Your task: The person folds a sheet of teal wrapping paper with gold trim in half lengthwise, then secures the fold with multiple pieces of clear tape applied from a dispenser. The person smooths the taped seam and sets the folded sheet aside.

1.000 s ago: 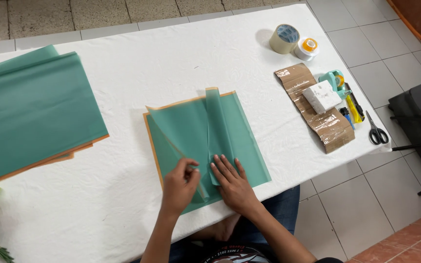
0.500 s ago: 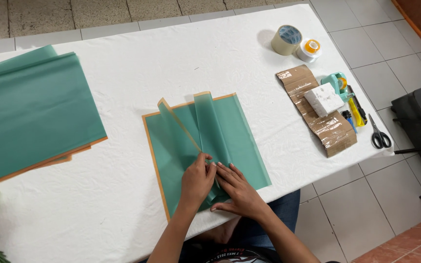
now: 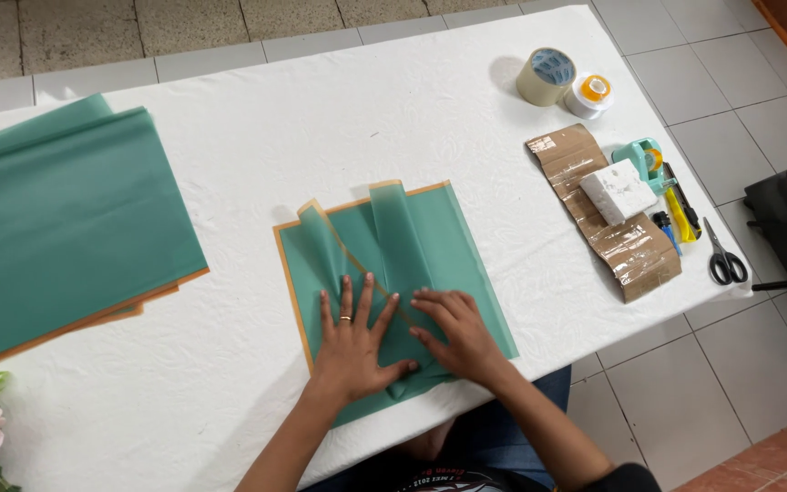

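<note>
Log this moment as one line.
left hand: flat on green sheet | right hand: pressing fold | table: tape rolls, scissors

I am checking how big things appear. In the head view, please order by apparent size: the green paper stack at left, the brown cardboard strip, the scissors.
1. Green paper stack, clearly largest.
2. Brown cardboard strip.
3. Scissors, smallest.

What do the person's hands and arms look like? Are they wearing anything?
Both forearms are bare, with no sleeves showing. The left hand wears a thin ring on one finger. The right hand has no ring or glove. No watch or bracelet shows on either wrist.
</note>
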